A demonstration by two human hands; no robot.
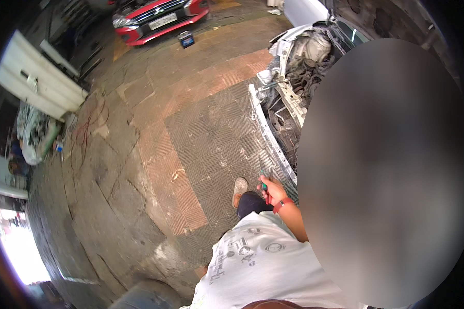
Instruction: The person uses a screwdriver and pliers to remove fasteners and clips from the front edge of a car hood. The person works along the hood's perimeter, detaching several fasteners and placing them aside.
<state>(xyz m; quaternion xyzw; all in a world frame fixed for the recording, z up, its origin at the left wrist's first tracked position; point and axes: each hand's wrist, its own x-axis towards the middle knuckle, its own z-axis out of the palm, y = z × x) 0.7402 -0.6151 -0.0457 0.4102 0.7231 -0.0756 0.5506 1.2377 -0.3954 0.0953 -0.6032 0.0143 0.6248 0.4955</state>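
Observation:
My right hand (276,191), with a red band at the wrist, is closed around a slim hand tool with a green and red handle (264,186). It looks like a screwdriver, but its tip is too small to make out. The hand is held in front of my white printed shirt (258,252), above the patterned floor tiles. Just beyond it stands a car with its front stripped open, its engine bay (294,98) and pale front crossbar (269,131) exposed. My left hand does not show; only a sliver of skin appears at the shirt's left edge.
A red car (160,20) stands at the far end, with a dark car battery (186,39) on the floor before it. A white panel (38,77) leans at the left, near red cables (87,129). A large blurred patch hides the right side.

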